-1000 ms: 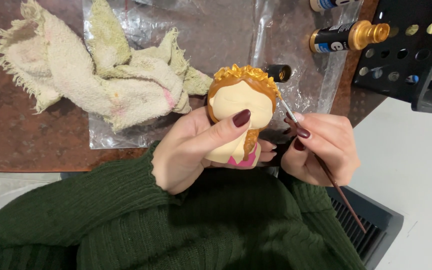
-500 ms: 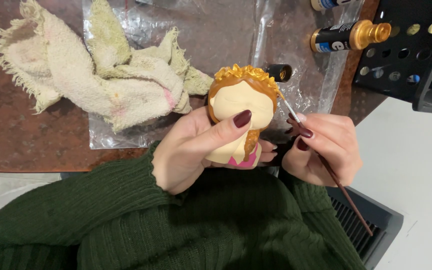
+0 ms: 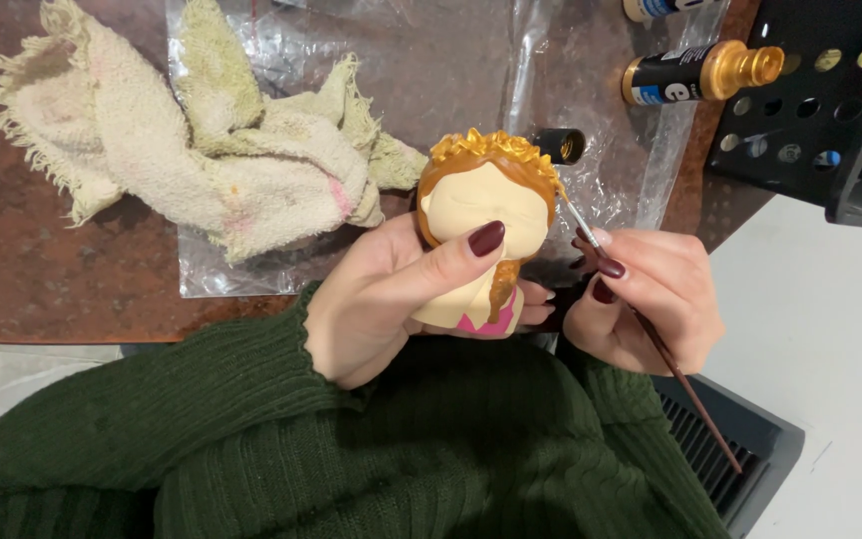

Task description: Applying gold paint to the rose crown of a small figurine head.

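Over desk (image 3: 72,289) | left hand (image 3: 391,299) fingers clamped round doll figurine (image 3: 486,215) | right hand (image 3: 650,299) fingers pinching paintbrush (image 3: 650,334), tip unmoved at gold hair since a second ago

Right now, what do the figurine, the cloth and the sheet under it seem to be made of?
Figurine: probably ceramic or plaster, matte cream body, glossy gold-brown painted hair.
Rag: terry cotton by its looped pile and frayed edges, with faint stains.
Sheet: thin clear plastic film, wrinkled and shiny with glare.

A mottled reddish-brown tabletop (image 3: 72,289) spreads up and left of the grip. A pale white surface (image 3: 820,329) lies to its right, a dark slatted vent (image 3: 720,449) below.
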